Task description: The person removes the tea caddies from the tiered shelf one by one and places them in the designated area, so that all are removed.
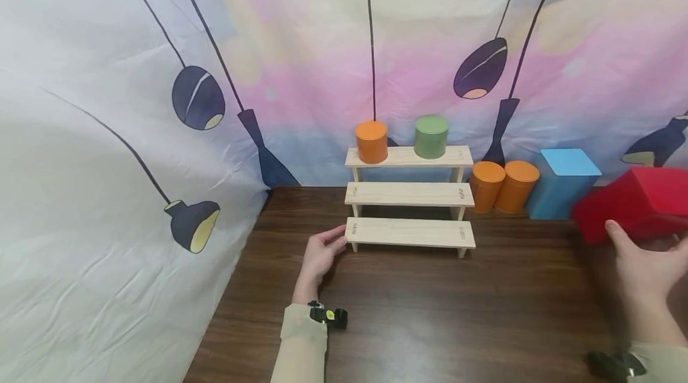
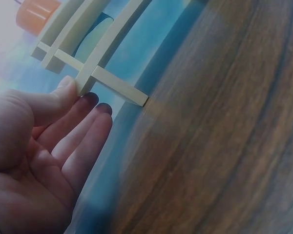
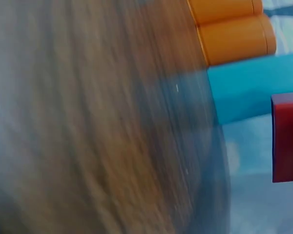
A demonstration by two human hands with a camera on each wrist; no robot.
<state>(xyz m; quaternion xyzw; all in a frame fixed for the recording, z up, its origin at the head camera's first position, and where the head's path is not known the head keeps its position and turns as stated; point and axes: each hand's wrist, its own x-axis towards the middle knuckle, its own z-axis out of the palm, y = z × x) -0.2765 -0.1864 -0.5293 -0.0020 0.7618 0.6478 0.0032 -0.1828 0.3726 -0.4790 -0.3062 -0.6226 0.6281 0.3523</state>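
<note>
At the centre of the head view, a three-tier wooden stand (image 1: pixel 408 232) stands on the dark wood-grain tabletop (image 1: pixel 441 311). Its top tier carries an orange canister (image 1: pixel 372 142) on the left and a green canister (image 1: pixel 431 137) towards the right. The left hand (image 1: pixel 319 257) pinches the left end of the lowest tier between thumb and fingers. To the right of the stand, in order, are two upright orange canisters (image 1: pixel 486 189), side by side, and a blue box (image 1: pixel 561 192). Just beside the blue box, the right hand (image 1: pixel 650 269) grips a tilted red box (image 1: pixel 634 210); its outer fingers are partly hidden. A backdrop (image 1: pixel 312 42) printed with hanging lamps lies behind.

In the left wrist view, the thumb tip bears on the end of the lowest tier; the other visible fingers extend close together near it.

In the right wrist view, the red box is raised off the tabletop and overlaps the blue box in the line of sight. One fingertip shows at its edge; the spread of the remaining fingers cannot be determined here.
</note>
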